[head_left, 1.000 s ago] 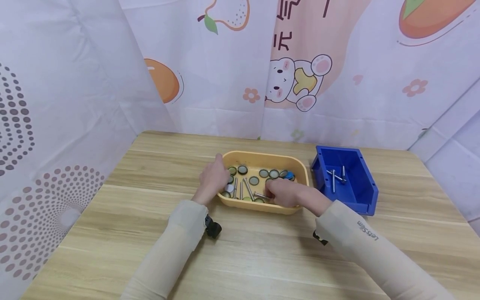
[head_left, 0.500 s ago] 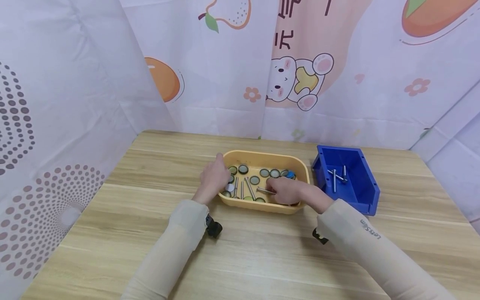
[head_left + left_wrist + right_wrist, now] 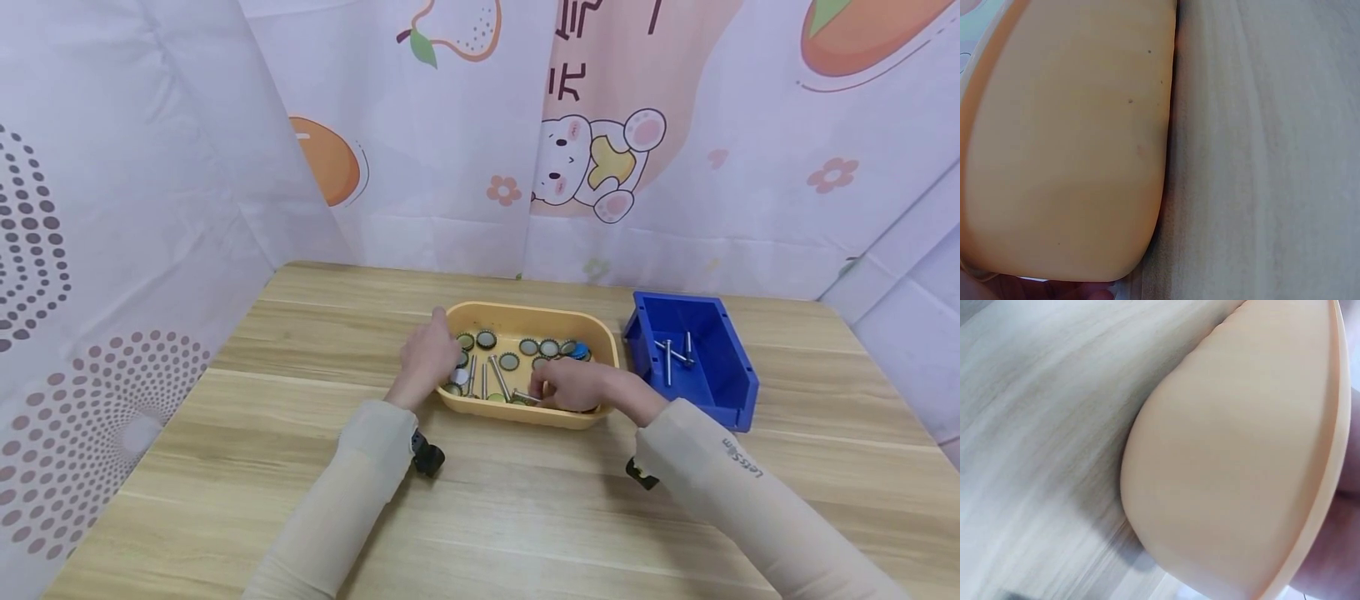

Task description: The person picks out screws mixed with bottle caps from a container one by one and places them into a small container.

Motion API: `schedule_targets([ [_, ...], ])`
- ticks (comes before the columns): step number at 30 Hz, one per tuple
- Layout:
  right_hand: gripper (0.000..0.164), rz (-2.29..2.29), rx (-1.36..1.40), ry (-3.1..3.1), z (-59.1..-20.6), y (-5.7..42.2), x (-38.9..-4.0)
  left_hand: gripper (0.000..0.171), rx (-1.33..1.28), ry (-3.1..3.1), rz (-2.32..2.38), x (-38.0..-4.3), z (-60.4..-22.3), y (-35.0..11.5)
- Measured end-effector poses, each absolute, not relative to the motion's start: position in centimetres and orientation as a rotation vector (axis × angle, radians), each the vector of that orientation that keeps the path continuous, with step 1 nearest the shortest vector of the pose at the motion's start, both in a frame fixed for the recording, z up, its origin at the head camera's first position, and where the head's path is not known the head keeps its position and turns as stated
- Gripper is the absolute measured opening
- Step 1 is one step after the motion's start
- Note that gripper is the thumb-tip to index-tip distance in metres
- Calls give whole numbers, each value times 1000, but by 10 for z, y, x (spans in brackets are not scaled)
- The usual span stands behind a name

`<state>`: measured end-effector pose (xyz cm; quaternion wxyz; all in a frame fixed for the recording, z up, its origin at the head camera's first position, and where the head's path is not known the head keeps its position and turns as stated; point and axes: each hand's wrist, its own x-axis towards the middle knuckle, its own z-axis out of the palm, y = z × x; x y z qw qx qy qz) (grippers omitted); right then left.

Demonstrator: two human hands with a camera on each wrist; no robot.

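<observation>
In the head view my left hand (image 3: 430,354) holds the left end of a yellow plastic tub (image 3: 525,312), its thumb up at the rim. The left wrist view shows the tub's outer wall (image 3: 1072,156) and some fingertips (image 3: 1088,290) at its end. My right hand (image 3: 573,385) reaches over the front right of the tub and pinches a metal bolt (image 3: 526,397), which lies low inside; part of the bolt is hidden by the fingers. More bolts (image 3: 498,377) lie in the tub among several bottle caps (image 3: 508,361). The tub wall (image 3: 1235,444) mostly blocks the right wrist view.
A blue open-fronted bin (image 3: 723,358) stands close to the tub's right, holding several bolts (image 3: 668,362). A blue cap (image 3: 580,351) lies at the tub's right end. Printed curtains (image 3: 435,167) hang behind and beside the wooden table (image 3: 480,500).
My right hand lifts the bolt slightly and turns it, then lowers it toward the front of the tub. The left hand stays in place on the tub.
</observation>
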<state>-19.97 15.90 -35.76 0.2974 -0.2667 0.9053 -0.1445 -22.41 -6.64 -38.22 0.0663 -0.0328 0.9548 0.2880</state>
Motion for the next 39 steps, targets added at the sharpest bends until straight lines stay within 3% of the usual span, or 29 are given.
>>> schedule_targets([
  [8, 3, -469, -679, 2413, -359, 165, -199, 37, -103, 2883, 856, -224, -382, -66],
  [19, 11, -606, -645, 2398, -355, 171, -199, 40, -109, 2870, 863, -224, -383, -66],
  [39, 11, -725, -624, 2453, -325, 188, -205, 41, -108, 2868, 890, -224, -383, -66],
])
